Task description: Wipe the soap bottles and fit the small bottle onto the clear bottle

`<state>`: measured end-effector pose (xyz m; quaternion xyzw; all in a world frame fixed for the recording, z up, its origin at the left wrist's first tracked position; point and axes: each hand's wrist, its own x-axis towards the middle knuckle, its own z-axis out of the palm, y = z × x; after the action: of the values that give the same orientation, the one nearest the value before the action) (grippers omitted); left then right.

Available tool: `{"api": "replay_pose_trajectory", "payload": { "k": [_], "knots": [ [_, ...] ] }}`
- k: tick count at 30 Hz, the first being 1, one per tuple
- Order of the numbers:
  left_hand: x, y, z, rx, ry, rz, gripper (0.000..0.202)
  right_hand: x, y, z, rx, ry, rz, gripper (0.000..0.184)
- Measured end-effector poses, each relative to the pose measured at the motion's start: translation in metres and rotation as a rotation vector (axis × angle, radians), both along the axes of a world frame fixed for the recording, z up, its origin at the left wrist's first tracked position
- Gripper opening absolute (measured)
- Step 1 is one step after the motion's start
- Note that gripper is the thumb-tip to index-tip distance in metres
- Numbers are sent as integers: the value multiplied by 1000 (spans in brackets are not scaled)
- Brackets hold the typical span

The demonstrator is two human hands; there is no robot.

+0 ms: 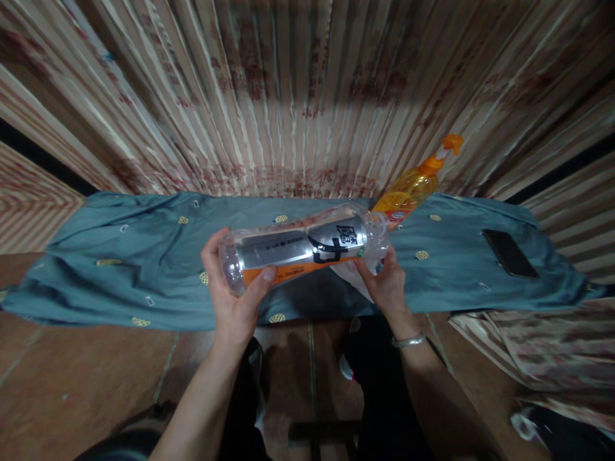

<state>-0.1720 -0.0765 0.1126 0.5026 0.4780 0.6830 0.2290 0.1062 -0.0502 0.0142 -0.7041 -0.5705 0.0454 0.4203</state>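
Note:
A clear plastic bottle (298,246) with a silver, black and orange label lies tilted in the air above the cloth, its neck end to the right. My left hand (235,288) grips its base end, thumb across the label. Near the neck, my right hand (387,278) is closed on a thin white tissue (353,278), which hangs below the bottle; the fingertips are partly hidden. Just beyond the neck is a spray bottle (408,189) of yellow liquid with an orange trigger head. Its lower end is partly covered by the plastic bottle.
A teal cloth (144,262) with yellow patterns covers the long narrow surface before me. On its right part lies a black phone (510,253). Pleated, patterned curtains (298,96) hang behind it. Below are a brown tiled floor (43,378) and my legs.

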Motion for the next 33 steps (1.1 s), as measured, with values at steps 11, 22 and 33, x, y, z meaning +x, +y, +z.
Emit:
{"api": "replay_pose_trajectory", "payload": {
  "k": [11,22,33],
  "knots": [
    [-1,0,-3,1,17,-28,78,0,0,-1,36,-20,1,83],
    [0,0,0,-5,24,-10,80,0,0,1,23,-6,12,79],
    [1,-1,2,-18,31,3,81,0,0,1,19,-27,8,84]
  ]
}}
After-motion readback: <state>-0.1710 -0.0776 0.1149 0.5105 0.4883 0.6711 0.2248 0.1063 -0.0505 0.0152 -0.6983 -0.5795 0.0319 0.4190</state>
